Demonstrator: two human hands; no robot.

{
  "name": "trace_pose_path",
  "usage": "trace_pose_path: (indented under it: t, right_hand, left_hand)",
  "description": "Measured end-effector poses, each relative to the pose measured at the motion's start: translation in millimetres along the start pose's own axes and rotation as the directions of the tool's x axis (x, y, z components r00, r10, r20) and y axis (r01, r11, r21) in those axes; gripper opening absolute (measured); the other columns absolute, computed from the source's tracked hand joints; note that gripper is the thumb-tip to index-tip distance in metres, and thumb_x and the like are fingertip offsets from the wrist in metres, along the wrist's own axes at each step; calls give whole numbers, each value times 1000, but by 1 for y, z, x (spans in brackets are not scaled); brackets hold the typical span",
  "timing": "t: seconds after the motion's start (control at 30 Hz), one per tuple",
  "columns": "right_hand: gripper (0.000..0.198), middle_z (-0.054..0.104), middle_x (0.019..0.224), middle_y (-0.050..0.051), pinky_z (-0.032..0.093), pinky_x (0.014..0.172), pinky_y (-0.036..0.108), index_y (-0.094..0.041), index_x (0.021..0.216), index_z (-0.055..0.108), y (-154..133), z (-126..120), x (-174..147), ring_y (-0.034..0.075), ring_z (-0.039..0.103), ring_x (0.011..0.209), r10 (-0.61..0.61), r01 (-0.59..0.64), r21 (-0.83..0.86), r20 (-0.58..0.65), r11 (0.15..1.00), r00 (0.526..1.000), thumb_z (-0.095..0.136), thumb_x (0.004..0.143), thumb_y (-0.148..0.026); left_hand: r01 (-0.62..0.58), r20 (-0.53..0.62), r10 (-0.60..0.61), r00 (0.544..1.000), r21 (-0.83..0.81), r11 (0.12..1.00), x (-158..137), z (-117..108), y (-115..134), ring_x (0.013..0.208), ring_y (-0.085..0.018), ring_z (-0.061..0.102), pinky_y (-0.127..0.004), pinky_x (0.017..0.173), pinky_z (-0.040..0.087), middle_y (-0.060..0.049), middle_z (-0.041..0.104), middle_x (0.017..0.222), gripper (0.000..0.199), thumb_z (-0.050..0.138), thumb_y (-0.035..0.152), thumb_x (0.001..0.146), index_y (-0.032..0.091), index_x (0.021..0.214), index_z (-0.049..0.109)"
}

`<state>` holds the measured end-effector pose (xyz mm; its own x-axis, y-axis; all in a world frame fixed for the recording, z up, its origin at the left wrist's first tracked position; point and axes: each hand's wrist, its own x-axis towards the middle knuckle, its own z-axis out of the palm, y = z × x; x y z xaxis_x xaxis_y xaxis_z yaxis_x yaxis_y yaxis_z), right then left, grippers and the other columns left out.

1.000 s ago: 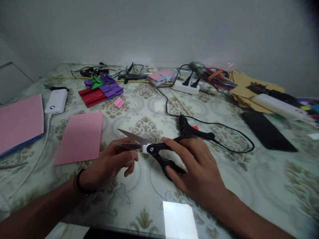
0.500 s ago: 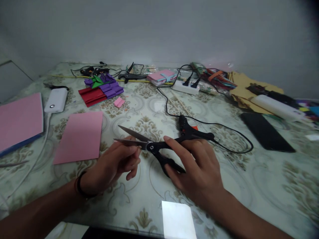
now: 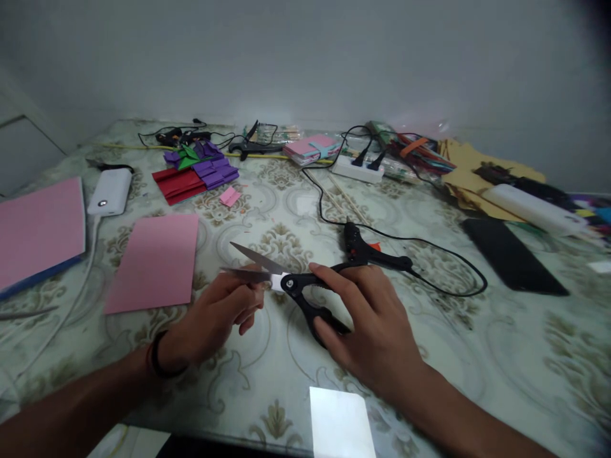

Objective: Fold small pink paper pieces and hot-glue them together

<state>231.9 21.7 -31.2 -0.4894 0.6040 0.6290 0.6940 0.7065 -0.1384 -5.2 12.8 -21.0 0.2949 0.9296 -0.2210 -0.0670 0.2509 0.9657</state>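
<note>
In front of me, black-handled scissors (image 3: 296, 286) are held with their blades spread apart, tips pointing left. My right hand (image 3: 367, 312) is closed round the handles. The fingers of my left hand (image 3: 229, 305) are curled and pinched at the lower blade, whose edge they partly hide. Whether anything small is also between those fingers cannot be made out. Just left of that hand, a pink paper sheet (image 3: 155, 264) lies flat on the patterned tabletop (image 3: 281, 356). A black glue gun (image 3: 375, 248) rests right behind the scissors' handles.
A larger pink sheet (image 3: 42, 232) and a white power bank (image 3: 111, 191) are on the left. Folded purple paper (image 3: 217, 173), red paper (image 3: 179, 184) and a power strip (image 3: 357, 169) sit farther back. A black phone (image 3: 514, 256) lies right. A bright white rectangle (image 3: 340, 420) shows near the front edge.
My left hand has turned slightly, its fingers curling more at the lower blade. The blades have tilted a little and now catch light near the pivot. The scissors remain spread.
</note>
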Motion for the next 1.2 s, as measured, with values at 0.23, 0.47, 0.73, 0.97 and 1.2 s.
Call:
trace_pose_path:
  t: [0.23,0.47,0.73,0.97,1.2]
  right_hand:
    - [44,59,105,11,56,79,41,-14,134,56,6,1,-1,27,59,93,64,-67,107,28,992,998,59,90,-17]
    - [46,58,105,11,57,78,41,-15,135,55,9,1,-1,26,59,93,45,-50,139,35,989,998,59,90,-17]
    - [45,58,105,11,55,81,44,-13,137,55,15,-2,-1,27,58,93,-5,4,50,22,999,1000,59,93,-19]
    - [43,59,105,11,54,84,47,-13,136,56,18,-3,1,29,58,93,-15,15,30,10,999,1000,58,93,-19]
    - [43,59,105,11,54,82,43,-14,136,56,22,-4,1,28,58,94,-7,7,46,10,999,1000,58,93,-19]
  left_hand:
    - [-97,41,89,995,362,927,2,-1,7,58,-11,46,-25,55,35,3,50,59,34,56,33,95,17,65,58]
    - [-96,18,95,995,293,951,1,-1,7,55,-11,49,-23,53,40,3,54,60,36,58,46,98,16,80,67]
    - [-108,-89,127,988,199,974,2,-1,8,50,-10,49,-21,48,37,3,52,55,37,59,42,98,16,73,68]
    - [-133,-57,154,986,278,951,3,-5,9,51,-8,50,-19,49,39,4,54,58,32,62,39,98,17,77,68]
    - [-166,-38,181,983,257,952,4,-1,13,52,-8,54,-19,49,44,3,59,68,23,66,33,94,15,79,67]
